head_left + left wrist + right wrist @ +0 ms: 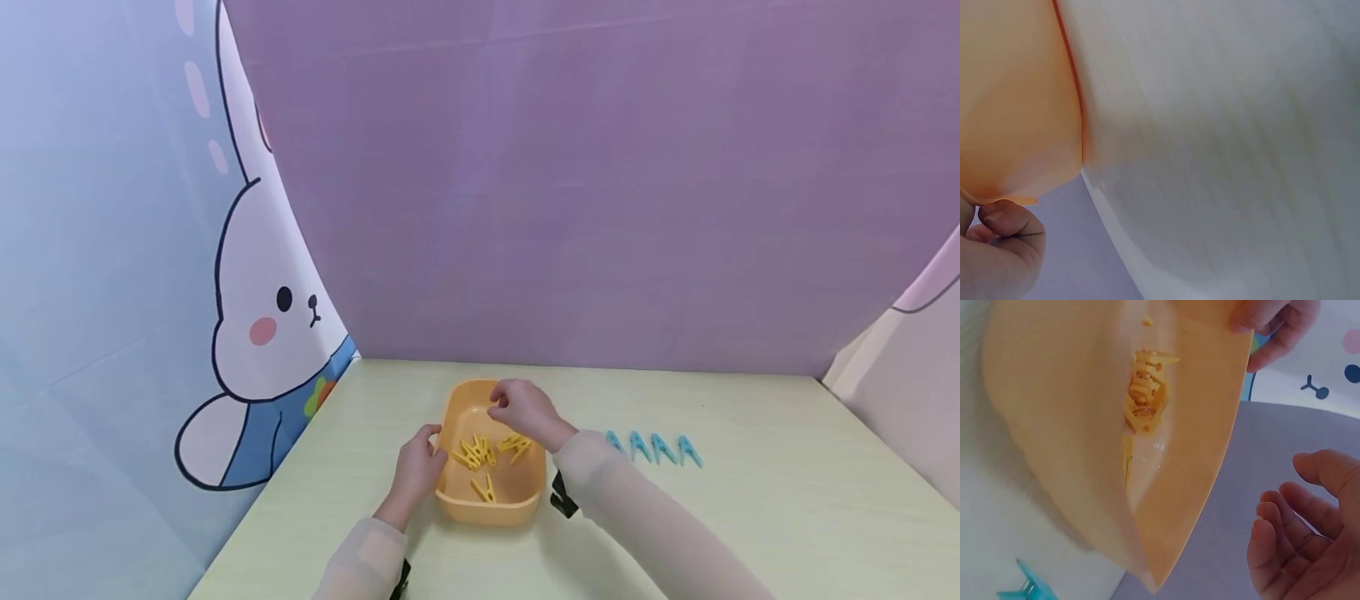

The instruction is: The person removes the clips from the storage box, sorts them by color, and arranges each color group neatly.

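An orange-yellow plastic tub (487, 514) stands on the table, with several yellow clothespins (484, 490) loose on its floor. My left hand (417, 469) pinches the tub's left rim, the thumb over the inner side. In the left wrist view, the curled fingers of the left hand (1013, 250) meet the rim of the tub (1029, 119). Over the far right part of the tub hovers my right hand (528, 414). Seen from the right wrist, the right hand (1310, 531) has loosely bent fingers with nothing between them, apart from the clothespins (1145, 394).
To the right of the tub, several blue clothespins (662, 448) lie in a row on the pale table (750, 517), partly behind the right sleeve. A purple cloth wall (585, 183) rises at the table's back. On the left hangs a blue cloth (97, 275) with a rabbit print.
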The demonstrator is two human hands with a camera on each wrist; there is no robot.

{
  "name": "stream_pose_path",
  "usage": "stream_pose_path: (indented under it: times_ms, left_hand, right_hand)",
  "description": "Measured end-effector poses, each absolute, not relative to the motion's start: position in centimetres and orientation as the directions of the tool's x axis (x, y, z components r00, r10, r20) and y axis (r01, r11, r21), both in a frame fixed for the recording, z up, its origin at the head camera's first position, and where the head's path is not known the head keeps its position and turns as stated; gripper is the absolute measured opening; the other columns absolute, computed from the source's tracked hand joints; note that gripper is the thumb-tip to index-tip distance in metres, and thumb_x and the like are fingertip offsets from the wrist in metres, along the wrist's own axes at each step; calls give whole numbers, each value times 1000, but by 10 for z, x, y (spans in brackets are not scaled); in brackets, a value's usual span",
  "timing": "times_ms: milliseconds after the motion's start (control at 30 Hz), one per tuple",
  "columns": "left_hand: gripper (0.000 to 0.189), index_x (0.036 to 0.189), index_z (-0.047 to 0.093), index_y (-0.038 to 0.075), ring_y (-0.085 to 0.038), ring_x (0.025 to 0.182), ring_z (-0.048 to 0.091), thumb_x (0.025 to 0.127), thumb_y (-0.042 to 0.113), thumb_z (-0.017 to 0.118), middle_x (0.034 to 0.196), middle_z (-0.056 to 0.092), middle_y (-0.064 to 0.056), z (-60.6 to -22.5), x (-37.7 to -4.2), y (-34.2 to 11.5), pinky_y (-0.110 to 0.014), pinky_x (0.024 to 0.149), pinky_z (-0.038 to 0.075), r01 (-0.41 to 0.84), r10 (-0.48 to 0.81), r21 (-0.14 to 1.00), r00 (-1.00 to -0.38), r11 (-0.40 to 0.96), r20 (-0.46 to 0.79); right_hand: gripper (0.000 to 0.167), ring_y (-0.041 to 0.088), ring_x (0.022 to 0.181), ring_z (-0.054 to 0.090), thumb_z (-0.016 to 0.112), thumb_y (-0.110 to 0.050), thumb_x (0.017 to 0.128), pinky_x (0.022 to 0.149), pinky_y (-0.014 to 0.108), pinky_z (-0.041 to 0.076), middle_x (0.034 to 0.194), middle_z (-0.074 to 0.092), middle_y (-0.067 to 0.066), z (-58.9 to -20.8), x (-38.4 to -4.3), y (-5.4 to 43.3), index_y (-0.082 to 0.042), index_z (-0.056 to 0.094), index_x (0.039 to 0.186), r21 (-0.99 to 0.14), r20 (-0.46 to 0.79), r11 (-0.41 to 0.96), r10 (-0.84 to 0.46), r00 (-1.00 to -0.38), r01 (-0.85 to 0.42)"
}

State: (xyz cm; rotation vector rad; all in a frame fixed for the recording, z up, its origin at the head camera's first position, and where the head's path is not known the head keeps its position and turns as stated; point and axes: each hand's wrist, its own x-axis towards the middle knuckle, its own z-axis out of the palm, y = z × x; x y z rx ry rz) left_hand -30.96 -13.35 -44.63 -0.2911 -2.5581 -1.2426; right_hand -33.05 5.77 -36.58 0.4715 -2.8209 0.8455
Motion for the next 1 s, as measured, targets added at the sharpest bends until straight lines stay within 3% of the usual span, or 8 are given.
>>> stream_pose_path:
  times_ms: [633,1000]
  left_hand:
    - [37,113,55,-8,-10,48,32,77,-6,56,58,35,2,-444,-306,-128,-24,44,29,319,65,721,-932,615,357]
    - [37,113,55,-9,-8,46,31,76,-6,55,57,34,3,-444,-307,-129,-23,42,28,328,62,726,-928,604,367]
  right_hand:
    - [13,13,68,53,70,-20,80,63,30,46,81,60,-1,-363,-336,33,-10,66,88,-405,104,863,-284,-953,-302]
    - [15,13,57,49,73,-17,75,52,28,41,65,54,-3,-375,-343,21,-12,60,70,-341,-46,909,-270,-962,-239]
